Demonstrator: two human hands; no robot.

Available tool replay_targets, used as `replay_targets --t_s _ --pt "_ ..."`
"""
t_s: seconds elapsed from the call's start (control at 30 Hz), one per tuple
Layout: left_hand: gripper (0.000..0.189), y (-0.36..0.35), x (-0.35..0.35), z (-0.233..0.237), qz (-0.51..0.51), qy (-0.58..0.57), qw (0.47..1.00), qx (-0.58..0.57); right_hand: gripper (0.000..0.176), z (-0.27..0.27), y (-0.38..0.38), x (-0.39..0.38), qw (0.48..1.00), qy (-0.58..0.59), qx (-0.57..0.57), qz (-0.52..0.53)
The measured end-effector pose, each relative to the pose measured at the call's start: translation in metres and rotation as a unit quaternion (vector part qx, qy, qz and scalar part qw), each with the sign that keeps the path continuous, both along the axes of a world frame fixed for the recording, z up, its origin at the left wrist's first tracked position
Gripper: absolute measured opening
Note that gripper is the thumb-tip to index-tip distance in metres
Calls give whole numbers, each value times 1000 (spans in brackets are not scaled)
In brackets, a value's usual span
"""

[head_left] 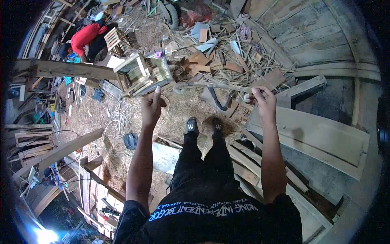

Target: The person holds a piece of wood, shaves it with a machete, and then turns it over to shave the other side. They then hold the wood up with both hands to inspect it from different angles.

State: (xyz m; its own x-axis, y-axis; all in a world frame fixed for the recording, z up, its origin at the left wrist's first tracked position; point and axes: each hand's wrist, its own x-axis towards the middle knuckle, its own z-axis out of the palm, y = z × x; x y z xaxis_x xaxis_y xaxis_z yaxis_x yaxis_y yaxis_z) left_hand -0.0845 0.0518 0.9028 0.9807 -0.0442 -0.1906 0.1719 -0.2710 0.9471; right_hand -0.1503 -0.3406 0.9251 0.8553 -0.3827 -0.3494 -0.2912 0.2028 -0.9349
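Observation:
I stand on a dirt floor, looking down at my black trousers and shoes (203,127). My left hand (152,106) reaches forward, its fingertips at the lower edge of a small slatted wooden crate (143,72) that is tilted up off the floor. My right hand (263,99) pinches the end of a long thin wooden strip (215,86) that runs level between both hands, toward the crate.
Wide planks (313,138) lie stacked at the right. Offcuts and splinters (221,53) cover the floor ahead. A person in a red top (86,35) crouches far left by another crate. A heavy beam (61,70), white cord (118,122) and timber (57,152) lie left.

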Motion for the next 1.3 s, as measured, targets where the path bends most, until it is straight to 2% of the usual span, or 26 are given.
replay_targets --t_s 0.03,0.13,0.17,0.23,0.33,0.4,0.43,0.47,0.53,0.6,0.67,0.7,0.83,0.87,0.93,0.97,1.0,1.1,1.13,1.2,1.23,1.27,1.3 --pt "38 -8 0 5 3 -8 999 31 17 -10 -6 4 1000 5 2 1" --pt "48 -32 8 -32 9 -60 998 18 17 -43 -26 16 1000 16 -5 3" --pt "47 -41 11 -47 5 -40 999 -9 17 -56 -32 19 999 23 -15 18" --pt "42 -45 13 -93 -5 10 1000 22 17 -93 -46 26 999 32 -22 30" --pt "32 -59 24 -176 -39 94 991 92 16 -171 -61 26 999 38 -8 20" --pt "29 -83 25 -234 -55 96 993 45 15 -233 -67 25 996 69 -34 42" --pt "30 -87 29 -273 -98 57 992 49 15 -268 -69 25 996 74 -34 42" --pt "30 -91 28 -308 -93 66 992 48 14 -303 -68 22 993 95 -36 64" --pt "35 -101 32 -376 -183 3 975 127 14 -376 -68 24 989 115 -37 91" --pt "37 -106 30 -441 -191 55 974 112 12 -451 -63 17 982 163 19 98" --pt "37 -110 34 -504 -263 75 951 144 11 -524 -63 17 980 161 34 111" --pt "35 -111 38 -530 -285 123 940 143 11 -554 -59 21 979 160 37 120" --pt "30 -102 52 -650 -347 139 919 125 13 -663 -53 45 974 159 39 159" --pt "30 -96 58 -676 -345 133 920 129 14 -687 -52 52 971 160 38 173" --pt "31 -96 72 -708 -404 92 889 194 15 -738 -49 63 975 132 35 173" --pt "31 -97 77 -716 -390 158 888 183 15 -758 -48 67 972 144 35 182" --pt "31 -94 77 -737 -388 148 890 188 16 -777 -48 71 969 155 33 190" --pt "27 -84 77 -788 -421 26 899 116 17 -819 -45 84 968 142 27 207" --pt "27 -81 72 -801 -423 20 898 120 18 -828 -42 82 964 146 17 221" --pt "28 -75 59 -820 -388 107 908 119 18 -837 -34 82 966 130 14 222" --pt "29 -71 52 -828 -410 46 901 132 18 -837 -30 73 965 128 11 228" --pt "29 -68 40 -835 -410 52 902 125 18 -834 -29 67 964 137 8 229" --pt "28 -69 31 -835 -387 90 911 110 18 -827 -28 67 950 153 -24 273"
